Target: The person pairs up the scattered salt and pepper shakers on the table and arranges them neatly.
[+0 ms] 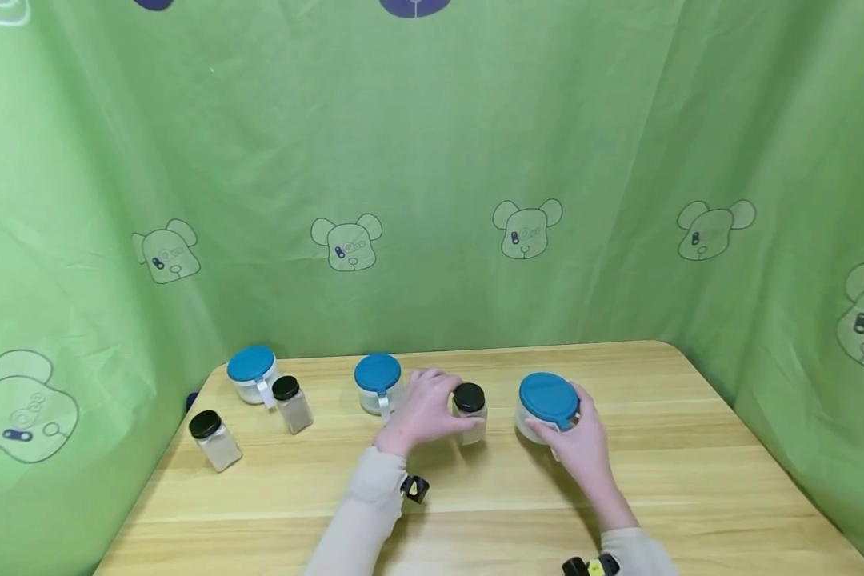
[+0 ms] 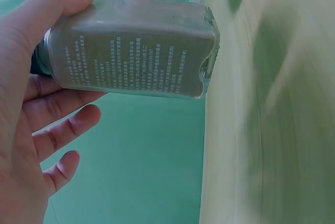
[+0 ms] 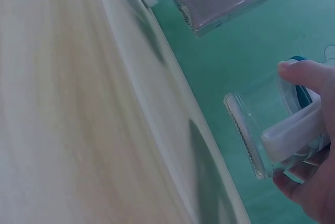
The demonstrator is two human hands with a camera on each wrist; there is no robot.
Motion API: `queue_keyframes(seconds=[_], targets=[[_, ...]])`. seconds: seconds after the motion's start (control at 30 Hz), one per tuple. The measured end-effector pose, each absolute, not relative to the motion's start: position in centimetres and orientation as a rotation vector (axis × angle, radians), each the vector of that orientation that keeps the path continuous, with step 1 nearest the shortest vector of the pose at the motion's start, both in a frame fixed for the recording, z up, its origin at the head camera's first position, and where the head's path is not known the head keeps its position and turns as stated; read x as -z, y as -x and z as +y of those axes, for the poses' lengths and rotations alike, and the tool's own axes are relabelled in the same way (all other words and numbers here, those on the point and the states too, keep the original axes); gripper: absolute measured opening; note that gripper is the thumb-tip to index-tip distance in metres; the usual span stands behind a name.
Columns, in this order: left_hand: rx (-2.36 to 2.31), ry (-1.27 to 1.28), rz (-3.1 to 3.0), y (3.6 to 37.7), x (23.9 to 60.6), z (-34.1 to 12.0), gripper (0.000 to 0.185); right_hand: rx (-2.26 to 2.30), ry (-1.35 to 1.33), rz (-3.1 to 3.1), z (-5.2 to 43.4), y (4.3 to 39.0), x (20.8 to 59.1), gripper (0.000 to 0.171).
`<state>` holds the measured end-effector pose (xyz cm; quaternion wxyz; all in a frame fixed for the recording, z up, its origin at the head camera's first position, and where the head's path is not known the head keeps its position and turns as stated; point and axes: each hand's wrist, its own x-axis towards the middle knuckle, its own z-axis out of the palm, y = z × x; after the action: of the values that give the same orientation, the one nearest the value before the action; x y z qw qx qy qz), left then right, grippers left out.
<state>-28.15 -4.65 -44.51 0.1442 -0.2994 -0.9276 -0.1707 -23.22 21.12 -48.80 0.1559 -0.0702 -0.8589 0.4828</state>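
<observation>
My left hand [image 1: 423, 410] grips a square glass jar [image 2: 131, 48] with a black lid, thumb on one side and fingers on the other, near the lid. Printed white text covers the face seen in the left wrist view, and its contents look greyish brown. My right hand [image 1: 585, 444] holds a round clear jar [image 3: 261, 124] with a blue lid [image 1: 548, 398] and a white handle [image 3: 293, 132]. Both jars are raised, with shadows on the table in the wrist views. They hang side by side, apart from each other.
A blue-lidded jar [image 1: 378, 374] stands just behind my left hand. Another blue-lidded jar [image 1: 251, 365] is at the back left, with two black-lidded square jars [image 1: 296, 413] [image 1: 220, 449] near it. A green curtain [image 1: 432, 144] surrounds the wooden table [image 1: 691, 480].
</observation>
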Motion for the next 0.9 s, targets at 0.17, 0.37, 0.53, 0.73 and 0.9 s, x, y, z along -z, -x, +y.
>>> queue_keyframes(seconds=[0.17,0.37,0.53,0.73,0.9], targets=[[0.493,0.875,-2.664,28.4,44.7,-3.9,0.056,-1.383,0.232,-2.462,22.0,23.4,49.0,0.110],[0.466,0.874,-2.681,28.6,44.6,-2.9,0.058,-1.389,0.260,-2.462,22.9,23.5,48.9,0.110],[0.447,0.884,-2.653,28.7,44.6,-2.1,0.059,-1.389,0.269,-2.446,23.7,23.5,48.9,0.107],[0.460,0.887,-2.641,28.9,45.0,-1.0,0.058,-1.402,0.266,-2.439,24.9,23.5,49.0,0.109],[0.466,0.897,-2.649,29.0,45.3,0.0,0.057,-1.389,0.266,-2.441,25.9,23.5,49.1,0.109]])
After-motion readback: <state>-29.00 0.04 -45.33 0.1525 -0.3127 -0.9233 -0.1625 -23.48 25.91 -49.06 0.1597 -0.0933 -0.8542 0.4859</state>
